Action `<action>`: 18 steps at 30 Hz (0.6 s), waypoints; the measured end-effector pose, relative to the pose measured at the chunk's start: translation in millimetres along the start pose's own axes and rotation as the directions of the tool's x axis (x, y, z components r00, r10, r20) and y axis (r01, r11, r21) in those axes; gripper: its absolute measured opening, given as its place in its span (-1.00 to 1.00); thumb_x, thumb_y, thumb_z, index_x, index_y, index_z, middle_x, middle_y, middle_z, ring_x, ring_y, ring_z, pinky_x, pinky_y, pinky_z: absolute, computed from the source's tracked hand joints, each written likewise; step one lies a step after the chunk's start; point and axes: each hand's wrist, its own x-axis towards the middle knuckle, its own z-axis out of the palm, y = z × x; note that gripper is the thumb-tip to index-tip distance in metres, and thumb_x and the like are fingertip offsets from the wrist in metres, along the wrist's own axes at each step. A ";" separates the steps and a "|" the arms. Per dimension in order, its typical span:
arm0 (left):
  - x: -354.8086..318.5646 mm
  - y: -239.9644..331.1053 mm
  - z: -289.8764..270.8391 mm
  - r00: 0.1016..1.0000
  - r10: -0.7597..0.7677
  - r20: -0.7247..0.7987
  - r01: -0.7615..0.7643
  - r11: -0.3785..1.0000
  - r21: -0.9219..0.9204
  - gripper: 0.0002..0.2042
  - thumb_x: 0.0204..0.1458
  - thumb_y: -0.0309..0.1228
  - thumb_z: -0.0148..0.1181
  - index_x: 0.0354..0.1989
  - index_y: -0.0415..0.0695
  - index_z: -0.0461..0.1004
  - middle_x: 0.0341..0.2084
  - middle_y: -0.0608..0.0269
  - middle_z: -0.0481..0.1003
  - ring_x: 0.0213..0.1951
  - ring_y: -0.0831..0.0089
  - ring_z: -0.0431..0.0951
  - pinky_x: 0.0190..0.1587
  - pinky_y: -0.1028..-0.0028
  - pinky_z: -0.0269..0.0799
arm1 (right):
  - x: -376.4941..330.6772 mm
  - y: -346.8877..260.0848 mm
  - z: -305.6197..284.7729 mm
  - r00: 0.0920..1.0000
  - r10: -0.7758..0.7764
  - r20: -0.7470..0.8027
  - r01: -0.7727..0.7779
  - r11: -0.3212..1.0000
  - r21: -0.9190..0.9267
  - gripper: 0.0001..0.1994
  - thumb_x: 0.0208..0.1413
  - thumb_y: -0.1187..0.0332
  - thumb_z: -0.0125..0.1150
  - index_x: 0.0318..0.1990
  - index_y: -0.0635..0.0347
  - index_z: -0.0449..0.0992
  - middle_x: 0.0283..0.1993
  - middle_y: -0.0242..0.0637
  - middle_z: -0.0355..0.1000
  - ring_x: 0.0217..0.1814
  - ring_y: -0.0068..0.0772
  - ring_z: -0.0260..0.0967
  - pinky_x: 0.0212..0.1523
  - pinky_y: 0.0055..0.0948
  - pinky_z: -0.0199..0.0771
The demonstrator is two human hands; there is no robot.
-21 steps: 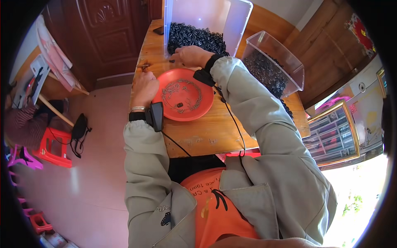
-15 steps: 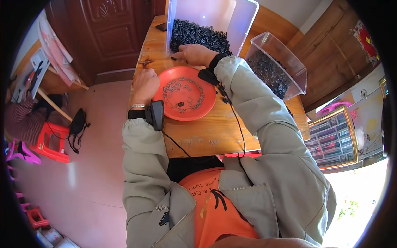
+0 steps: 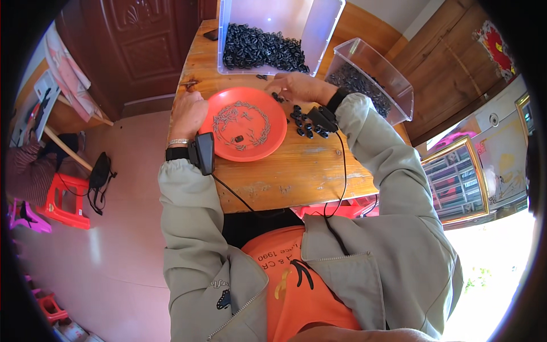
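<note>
My left hand (image 3: 189, 115) is closed at the table's left side, beside the round orange-red plate (image 3: 273, 128). What its fingers hold, if anything, is hidden; a small dark brown mark or object lies just beyond them. Thin grey metal pins (image 3: 228, 114) lie in a rough ring on the plate, with one small black piece (image 3: 239, 138) among them. My right hand (image 3: 305, 88) reaches over the table past the plate's right rim, fingers stretched leftward. Small black pieces (image 3: 277, 97) lie at its fingertips. More black pieces (image 3: 309, 130) form a loose group below that wrist.
A clear bin (image 3: 279, 73) full of black rings or clips stands at the wooden table's (image 3: 273, 188) far side. Right of it is a smaller clear box (image 3: 403, 94) of dark parts. A cable (image 3: 343, 165) runs from my right wrist. A red stool (image 3: 65, 199) stands left.
My right hand has drawn back rightward from the big bin's front edge. The group of black pieces now shows beside its wrist. The left hand stays beside the plate, and the view has shifted slightly.
</note>
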 end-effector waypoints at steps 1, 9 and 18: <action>0.6 -2.2 -0.7 0.999 0.022 0.024 -0.023 0.999 0.030 -0.77 -0.13 -0.35 -0.05 -0.53 -0.30 0.42 -0.41 -0.10 0.46 -0.23 -0.01 0.40 -0.15 0.17 0.28 | -0.9 2.8 -2.9 1.000 0.003 -0.003 -0.003 1.000 -0.003 -0.63 0.00 0.50 0.05 0.02 0.05 0.45 -0.17 -0.12 0.40 -0.19 -0.08 0.43 -0.18 -0.23 0.46; -3.1 19.6 -6.4 0.995 -0.051 0.084 0.046 0.997 0.058 -0.73 -0.11 -0.29 -0.06 -0.48 -0.25 0.47 -0.33 -0.08 0.48 -0.15 -0.01 0.39 -0.09 0.16 0.28 | 36.3 32.8 4.8 0.977 0.080 -0.199 -0.128 0.963 -0.239 -0.68 -0.02 0.42 0.05 -0.06 0.12 0.51 -0.19 -0.12 0.42 -0.18 -0.05 0.43 -0.13 -0.18 0.44; -1.6 14.5 -5.7 0.992 -0.075 0.105 0.066 0.994 0.087 -0.73 -0.12 -0.30 -0.04 -0.44 -0.25 0.49 -0.29 -0.08 0.47 -0.12 -0.01 0.38 -0.05 0.17 0.28 | 50.7 40.0 23.6 0.982 0.064 -0.175 -0.118 0.942 -0.315 -0.77 -0.05 0.39 0.08 -0.21 0.16 0.52 -0.23 -0.10 0.41 -0.19 -0.02 0.42 -0.15 -0.17 0.44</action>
